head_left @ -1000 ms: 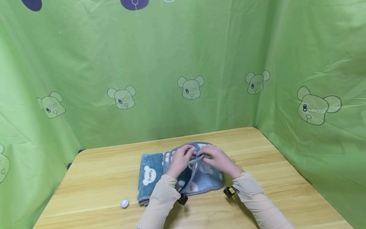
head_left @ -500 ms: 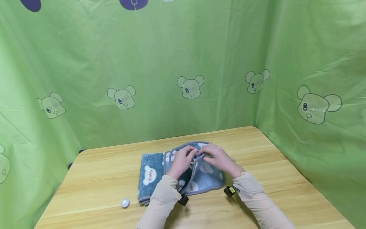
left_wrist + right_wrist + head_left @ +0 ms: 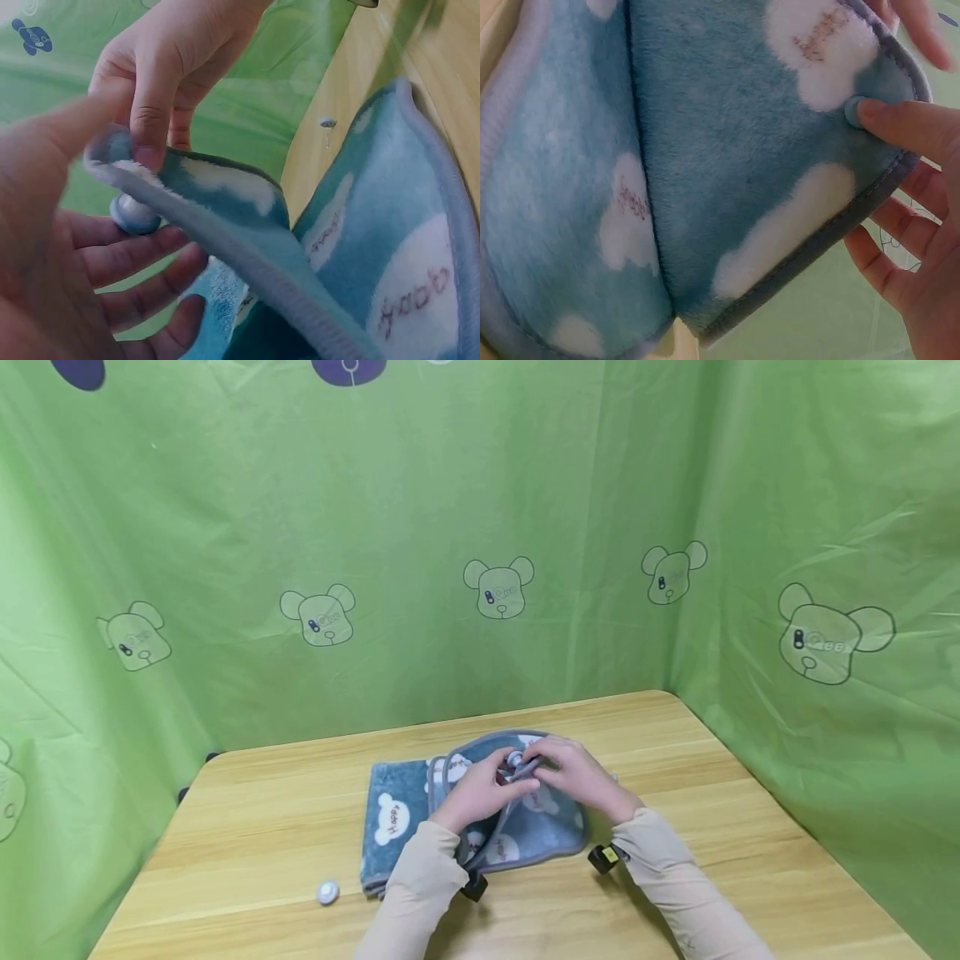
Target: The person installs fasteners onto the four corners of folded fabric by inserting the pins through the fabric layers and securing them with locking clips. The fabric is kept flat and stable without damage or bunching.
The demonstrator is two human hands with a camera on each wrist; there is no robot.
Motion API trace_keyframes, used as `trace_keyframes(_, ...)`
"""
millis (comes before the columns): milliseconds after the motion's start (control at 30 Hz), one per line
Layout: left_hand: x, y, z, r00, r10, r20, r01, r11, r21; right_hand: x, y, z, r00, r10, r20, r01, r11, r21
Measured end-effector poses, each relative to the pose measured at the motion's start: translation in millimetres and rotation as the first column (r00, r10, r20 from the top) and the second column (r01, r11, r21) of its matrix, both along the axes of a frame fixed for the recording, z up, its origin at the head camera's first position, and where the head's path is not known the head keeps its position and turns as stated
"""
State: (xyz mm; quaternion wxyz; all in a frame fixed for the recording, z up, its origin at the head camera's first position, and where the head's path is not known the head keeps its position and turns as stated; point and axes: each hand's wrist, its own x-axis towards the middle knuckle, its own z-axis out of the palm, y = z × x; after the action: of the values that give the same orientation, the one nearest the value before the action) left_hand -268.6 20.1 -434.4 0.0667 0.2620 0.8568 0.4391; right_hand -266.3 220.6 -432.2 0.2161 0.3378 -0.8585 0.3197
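Note:
A folded blue plush blanket (image 3: 558, 827) with white bear patches and grey edging lies on the table, one corner lifted. My right hand (image 3: 576, 773) pinches that corner, its thumb pressing a small light-blue disc (image 3: 852, 112) on the cloth in the right wrist view. Out of the corner's other face sticks a round white-and-blue knob (image 3: 136, 215), seen in the left wrist view. My left hand (image 3: 478, 792) is spread around this knob. Its fingers lie just below the knob, and its thumb, blurred, is lifted away.
A loose white button-like disc (image 3: 327, 892) lies on the wooden table (image 3: 247, 827) left of the blanket. To the right, a small disc with a thin pin (image 3: 328, 122) lies on the tabletop. Green printed curtains (image 3: 405, 527) surround the table's back and sides.
My left thumb and fingers have come off the knob and spread apart, so the knob now shows between the hands. My right hand stays at the blanket corner.

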Motion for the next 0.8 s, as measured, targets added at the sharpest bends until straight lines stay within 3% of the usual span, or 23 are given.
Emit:
trace_keyframes(100,0.4,-0.9,0.9,1.000,-0.020,-0.023,0.020,1.000,-0.018,-0.1,1,0.5,0.999,-0.005,0.031,0.005,1.000,0.000)
trace_keyframes(200,0.2,-0.9,1.8,0.999,-0.002,-0.043,0.001,1.000,-0.018,-2.0,2,-1.3,1.000,0.001,0.011,-0.001,1.000,0.001)
trace_keyframes(333,-0.7,-0.8,2.2,0.997,0.040,-0.066,-0.041,0.999,-0.026,-4.2,3,-3.6,1.000,0.017,-0.012,-0.017,1.000,-0.014)
trace_keyframes(533,-3.9,-5.5,1.1,0.989,0.104,-0.104,-0.107,0.994,-0.018,-4.2,4,-0.8,0.999,0.003,0.034,-0.002,1.000,-0.030)
trace_keyframes(800,-14.7,-21.1,-4.0,0.968,0.244,-0.057,-0.243,0.970,0.025,-0.6,15,11.7,0.993,-0.102,0.052,0.105,0.992,-0.063)
